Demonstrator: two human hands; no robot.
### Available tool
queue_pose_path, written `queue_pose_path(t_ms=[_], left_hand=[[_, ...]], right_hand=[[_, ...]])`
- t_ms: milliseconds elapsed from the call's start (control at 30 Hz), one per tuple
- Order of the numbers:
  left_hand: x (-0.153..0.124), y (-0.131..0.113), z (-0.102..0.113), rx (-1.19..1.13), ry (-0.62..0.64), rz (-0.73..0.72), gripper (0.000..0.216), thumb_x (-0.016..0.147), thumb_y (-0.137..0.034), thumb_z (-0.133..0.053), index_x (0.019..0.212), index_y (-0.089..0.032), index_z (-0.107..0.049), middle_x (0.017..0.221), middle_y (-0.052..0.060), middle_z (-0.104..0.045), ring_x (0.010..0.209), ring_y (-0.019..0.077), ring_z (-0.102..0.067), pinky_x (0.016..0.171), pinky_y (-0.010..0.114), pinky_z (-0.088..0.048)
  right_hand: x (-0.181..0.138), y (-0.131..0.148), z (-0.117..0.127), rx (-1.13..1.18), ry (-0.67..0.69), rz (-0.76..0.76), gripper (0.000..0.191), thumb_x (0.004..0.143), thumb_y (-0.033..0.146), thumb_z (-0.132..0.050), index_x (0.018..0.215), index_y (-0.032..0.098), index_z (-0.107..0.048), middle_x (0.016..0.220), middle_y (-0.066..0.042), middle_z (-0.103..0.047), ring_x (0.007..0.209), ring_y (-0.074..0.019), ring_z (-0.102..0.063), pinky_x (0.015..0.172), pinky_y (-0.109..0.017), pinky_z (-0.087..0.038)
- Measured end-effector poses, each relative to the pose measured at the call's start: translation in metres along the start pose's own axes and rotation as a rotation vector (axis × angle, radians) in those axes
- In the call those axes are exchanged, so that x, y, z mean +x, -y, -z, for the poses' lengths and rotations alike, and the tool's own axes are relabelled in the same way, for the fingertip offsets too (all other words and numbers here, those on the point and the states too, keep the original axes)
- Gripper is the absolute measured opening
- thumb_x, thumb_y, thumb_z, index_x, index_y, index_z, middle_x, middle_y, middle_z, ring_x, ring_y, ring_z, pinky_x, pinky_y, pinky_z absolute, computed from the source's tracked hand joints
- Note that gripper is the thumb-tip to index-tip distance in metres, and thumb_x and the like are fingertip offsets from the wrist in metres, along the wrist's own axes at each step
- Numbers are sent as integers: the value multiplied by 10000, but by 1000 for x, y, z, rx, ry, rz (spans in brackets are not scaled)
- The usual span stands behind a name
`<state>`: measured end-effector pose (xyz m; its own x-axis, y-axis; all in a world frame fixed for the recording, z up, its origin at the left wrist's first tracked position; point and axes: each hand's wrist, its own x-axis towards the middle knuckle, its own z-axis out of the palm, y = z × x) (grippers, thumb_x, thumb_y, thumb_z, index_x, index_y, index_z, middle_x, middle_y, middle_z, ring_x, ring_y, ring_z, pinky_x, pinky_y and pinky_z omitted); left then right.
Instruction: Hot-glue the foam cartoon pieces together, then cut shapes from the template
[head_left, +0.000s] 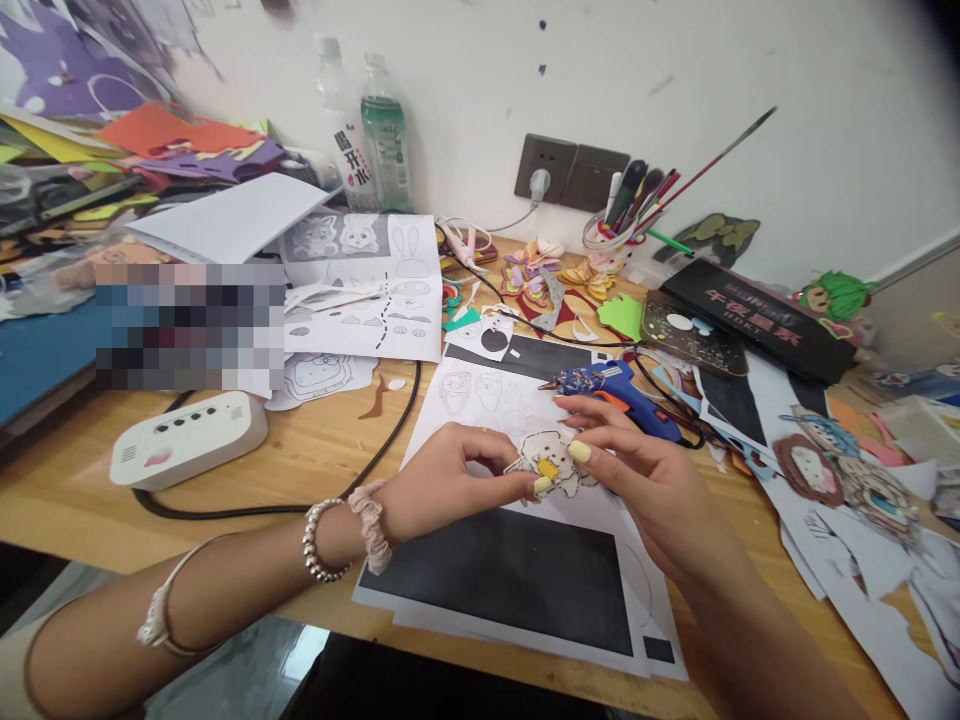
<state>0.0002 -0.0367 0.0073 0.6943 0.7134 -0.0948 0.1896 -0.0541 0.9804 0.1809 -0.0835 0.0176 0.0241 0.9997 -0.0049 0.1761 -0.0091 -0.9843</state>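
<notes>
A small paper cutout (pixel 561 452) of a cream cartoon animal, with dark outlines and a yellow patch, is held up over printed sheets. My left hand (pixel 469 470) pinches its left side between thumb and fingers, the thumb lying in front by the yellow patch. On the right edge rests the thumb of my right hand (pixel 637 460), its fingers curved around the upper right side. Beneath both hands lie the printed sheets (pixel 435 440), with line drawings and large black rectangles. A blue hot glue gun (pixel 622 385) lies just beyond my right hand.
A white power strip (pixel 187 437) with a black cable sits at left. Two bottles (pixel 386 140) stand against the wall. Behind are a pen cup (pixel 615 245) and a black box (pixel 757 315). Paper characters (pixel 847 465) and scraps cover the right side; coloured foam sheets (pixel 172 135) pile up left.
</notes>
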Motion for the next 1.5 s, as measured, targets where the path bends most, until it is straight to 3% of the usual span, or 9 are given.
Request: queue_pose_path(t_ms=[400,700,800,867,1067,1167,1267,1400,1500], left_hand=[[-1,0,-1,-9,-8,-25,209,731,-325,-583,703,-133,-661,747,44,-658,777,155,-586,751,257,-431],[1,-3,3,129,-39,-47,210,745,-310,-558,672,-133,-645,707,29,-623,696,123,-550,664,213,-409],[1,-3,7,208,19,-57,208,741,-308,-560,658,-135,-642,657,15,-596,644,105,-522,630,199,-397],[1,-3,10,281,117,-50,200,736,-308,-563,664,-140,-644,654,11,-590,628,100,-510,618,196,-394],[3,-1,15,523,231,-33,277,768,-353,-521,641,-135,-635,623,12,-597,580,90,-505,545,183,-358],[6,4,20,778,124,-55,365,756,-448,-518,595,-136,-617,581,19,-597,532,97,-490,499,202,-307],[6,4,32,1047,-149,-80,506,743,-570,-452,510,-136,-568,509,37,-560,499,122,-467,476,231,-260],[0,-6,48,1050,-466,-139,535,848,-435,-331,422,-145,-476,414,3,-466,423,88,-405,471,225,-280],[-8,-13,55,1011,-586,-215,407,835,-366,-391,516,-150,-523,508,3,-533,492,92,-469,523,214,-348]], right_hand=[[0,-1,1,-9,18,62,79,701,312,-642,701,237,-667,1149,-32,-522,1035,-201,-482,886,-386,-407],[1,-1,0,32,35,16,69,700,297,-645,727,243,-679,1147,-32,-517,1037,-192,-476,884,-366,-408],[2,4,10,-24,51,4,102,705,320,-635,751,243,-684,1144,-41,-525,1049,-200,-478,860,-354,-425],[6,6,22,-93,-5,12,139,719,347,-616,784,244,-683,1129,-46,-541,1077,-205,-465,878,-359,-411],[20,-8,59,-67,-494,54,240,694,432,-606,717,198,-655,996,-52,-611,995,-216,-524,869,-382,-401],[26,-17,62,-42,-546,11,264,690,434,-602,671,173,-635,956,-62,-616,964,-215,-539,836,-352,-409],[28,-18,58,-15,-545,38,295,725,413,-565,562,167,-569,897,-55,-612,999,-214,-522,818,-318,-402],[28,-17,56,-13,-558,100,341,759,364,-536,488,163,-483,793,-37,-594,994,-206,-528,843,-314,-375],[27,-20,57,-13,-554,128,354,771,361,-519,483,161,-468,802,-39,-598,986,-205,-527,869,-336,-360]])
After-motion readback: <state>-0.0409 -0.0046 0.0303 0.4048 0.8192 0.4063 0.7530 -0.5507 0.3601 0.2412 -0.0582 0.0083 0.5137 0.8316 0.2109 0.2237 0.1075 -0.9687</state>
